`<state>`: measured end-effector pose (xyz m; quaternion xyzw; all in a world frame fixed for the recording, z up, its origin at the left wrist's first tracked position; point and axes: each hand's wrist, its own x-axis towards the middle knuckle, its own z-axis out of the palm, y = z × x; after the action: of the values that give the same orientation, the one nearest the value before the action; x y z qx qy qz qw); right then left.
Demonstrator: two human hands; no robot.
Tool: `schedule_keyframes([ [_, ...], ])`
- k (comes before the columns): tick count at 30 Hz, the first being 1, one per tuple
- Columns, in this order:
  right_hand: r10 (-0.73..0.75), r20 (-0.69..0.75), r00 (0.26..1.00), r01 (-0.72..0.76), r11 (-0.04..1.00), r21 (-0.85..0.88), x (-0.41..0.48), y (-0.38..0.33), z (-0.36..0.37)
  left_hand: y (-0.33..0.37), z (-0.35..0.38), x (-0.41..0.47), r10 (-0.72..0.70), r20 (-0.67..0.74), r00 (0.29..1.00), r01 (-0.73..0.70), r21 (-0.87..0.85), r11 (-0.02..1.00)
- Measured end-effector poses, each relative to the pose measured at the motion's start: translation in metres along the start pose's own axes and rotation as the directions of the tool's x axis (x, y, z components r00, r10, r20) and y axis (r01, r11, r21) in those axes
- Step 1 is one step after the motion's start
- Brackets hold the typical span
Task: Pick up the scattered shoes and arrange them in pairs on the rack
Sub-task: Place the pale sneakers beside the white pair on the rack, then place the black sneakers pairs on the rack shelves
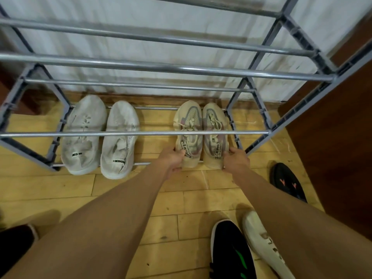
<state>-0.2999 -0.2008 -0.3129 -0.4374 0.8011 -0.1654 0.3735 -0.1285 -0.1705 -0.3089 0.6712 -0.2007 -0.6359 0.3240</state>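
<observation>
- My left hand [173, 160] pinches the heel of the left cream sneaker [188, 133]; my right hand [236, 159] pinches the heel of its mate [214, 135].
- Both lie on the bottom tier of the grey shoe rack [161, 66], touching side by side, long axes pointing away from me, toes to the wall.
- Heel tabs read partly "AUREN" and "CAPRO".
- A white pair [100, 135] sits well to the left, tabs reading "DESIGN".
- Still on the floor near my right arm: a black shoe with green marks [233, 250], a white shoe [261, 240], a black shoe with pink marks [287, 182].
</observation>
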Motion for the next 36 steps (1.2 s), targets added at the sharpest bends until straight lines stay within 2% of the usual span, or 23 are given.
schedule_keyframes([
  [4, -0.038, 0.034, 0.999, 0.04, 0.998, -0.048, -0.007, 0.003, -0.003, -0.001, -0.011, -0.016, -0.017, 0.039, 0.999, 0.009, 0.196, 0.981],
  [6, -0.092, 0.066, 0.994, 0.101, 0.983, -0.152, -0.014, 0.0, -0.007, -0.001, -0.017, -0.023, -0.004, 0.054, 0.999, -0.009, 0.245, 0.97],
  [9, -0.333, 0.121, 0.935, 0.352, 0.832, -0.429, -0.033, -0.009, -0.019, 0.004, -0.027, -0.038, 0.044, 0.01, 0.999, -0.045, 0.265, 0.963],
  [11, -0.41, 0.248, 0.878, 0.477, 0.697, -0.536, -0.048, -0.021, -0.032, 0.01, -0.035, -0.054, 0.065, -0.014, 0.998, -0.059, 0.271, 0.961],
  [15, -0.291, 0.514, 0.807, 0.584, 0.519, -0.624, -0.091, -0.046, -0.072, 0.023, -0.045, -0.106, 0.134, 0.022, 0.991, -0.134, 0.312, 0.941],
  [18, -0.223, 0.551, 0.804, 0.585, 0.461, -0.667, -0.132, -0.049, -0.107, 0.031, -0.042, -0.158, 0.195, 0.063, 0.979, -0.204, 0.391, 0.897],
  [23, -0.155, 0.553, 0.819, 0.55, 0.491, -0.676, -0.196, -0.022, -0.158, 0.045, -0.02, -0.241, 0.286, 0.165, 0.944, -0.329, 0.542, 0.773],
  [27, -0.17, 0.534, 0.828, 0.523, 0.576, -0.628, -0.237, 0.008, -0.2, 0.054, 0.012, -0.298, 0.302, 0.309, 0.902, -0.431, 0.696, 0.574],
  [31, -0.149, 0.494, 0.856, 0.465, 0.639, -0.613, -0.254, 0.045, -0.224, 0.053, 0.051, -0.341, 0.327, 0.403, 0.855, -0.511, 0.764, 0.394],
  [34, -0.139, 0.43, 0.892, 0.392, 0.712, -0.582, -0.252, 0.076, -0.224, 0.035, 0.075, -0.351, 0.304, 0.444, 0.843, -0.53, 0.779, 0.334],
  [36, -0.107, 0.474, 0.874, 0.392, 0.733, -0.556, -0.251, 0.095, -0.217, 0.02, 0.085, -0.349, 0.27, 0.439, 0.857, -0.507, 0.811, 0.293],
])
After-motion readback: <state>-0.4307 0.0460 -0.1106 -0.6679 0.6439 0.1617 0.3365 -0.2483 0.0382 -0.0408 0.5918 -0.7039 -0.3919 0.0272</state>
